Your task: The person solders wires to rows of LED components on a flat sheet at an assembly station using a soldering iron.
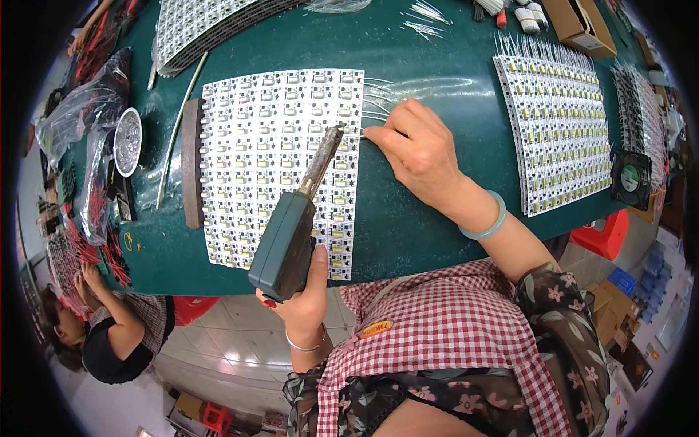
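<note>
My left hand (304, 300) is wrapped round the handle of a dark green soldering gun (282, 244). The gun's tip reaches over the right part of a white LED circuit board panel (255, 164), near its right edge. My right hand (421, 149), with a pale bangle at the wrist, pinches a thin white wire (363, 136) at that same edge; its fingers cover most of this wire. Above it, several white wires (376, 102) stick out from the panel. A dark bar (193, 164) lies along the panel's left side.
Stacked panels with wires (557, 135) lie to the right, beside a small black fan (630, 180). More stacked panels (211, 36), loose wires (426, 18) and a cardboard box (580, 28) are at the back. A round dish (127, 142) stands left; a co-worker (120, 331) sits beyond.
</note>
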Available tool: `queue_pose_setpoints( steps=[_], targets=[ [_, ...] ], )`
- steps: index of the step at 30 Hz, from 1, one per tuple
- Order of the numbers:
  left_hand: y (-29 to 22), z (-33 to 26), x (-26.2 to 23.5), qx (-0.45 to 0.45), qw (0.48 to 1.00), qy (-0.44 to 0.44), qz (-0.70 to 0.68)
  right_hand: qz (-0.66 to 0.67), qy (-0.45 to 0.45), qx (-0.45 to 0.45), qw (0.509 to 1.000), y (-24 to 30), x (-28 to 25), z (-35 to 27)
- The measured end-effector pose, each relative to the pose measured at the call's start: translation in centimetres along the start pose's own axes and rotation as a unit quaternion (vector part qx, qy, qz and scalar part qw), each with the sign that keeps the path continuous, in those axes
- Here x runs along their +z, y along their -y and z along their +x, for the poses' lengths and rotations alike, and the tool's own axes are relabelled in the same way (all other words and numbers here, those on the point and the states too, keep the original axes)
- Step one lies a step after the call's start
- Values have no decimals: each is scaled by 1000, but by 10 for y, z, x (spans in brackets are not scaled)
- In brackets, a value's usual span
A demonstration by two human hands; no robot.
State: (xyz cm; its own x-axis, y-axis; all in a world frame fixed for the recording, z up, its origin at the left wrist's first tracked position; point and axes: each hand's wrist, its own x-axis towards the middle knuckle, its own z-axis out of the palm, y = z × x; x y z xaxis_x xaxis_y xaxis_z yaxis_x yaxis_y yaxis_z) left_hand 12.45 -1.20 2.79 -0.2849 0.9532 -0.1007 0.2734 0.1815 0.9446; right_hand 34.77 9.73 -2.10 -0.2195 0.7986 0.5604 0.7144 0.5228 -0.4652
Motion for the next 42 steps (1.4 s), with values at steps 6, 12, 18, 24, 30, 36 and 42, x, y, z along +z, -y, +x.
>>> queue_pose_setpoints(
  steps=[6,12,18,24,30,36,42],
  targets=[
    [3,-3,0,18,1000,18,13,0,4,-4,1000,1,1,-1],
    [7,-4,0,18,999,34,14,-3,7,-1,1000,2,2,-1],
    [-4,-5,6,-81,996,25,-22,-1,5,3,1000,2,3,-2],
    [0,-5,6,-68,997,19,-7,-3,3,1,1000,3,4,-1],
    [-4,-7,5,-69,998,4,-11,-6,3,1,1000,2,4,-1],
    [-4,-9,4,-62,998,-20,-24,-10,1,-1,1000,1,5,-2],
    [4,-8,0,22,999,21,15,-4,-3,6,1000,2,7,-3]
  ],
)
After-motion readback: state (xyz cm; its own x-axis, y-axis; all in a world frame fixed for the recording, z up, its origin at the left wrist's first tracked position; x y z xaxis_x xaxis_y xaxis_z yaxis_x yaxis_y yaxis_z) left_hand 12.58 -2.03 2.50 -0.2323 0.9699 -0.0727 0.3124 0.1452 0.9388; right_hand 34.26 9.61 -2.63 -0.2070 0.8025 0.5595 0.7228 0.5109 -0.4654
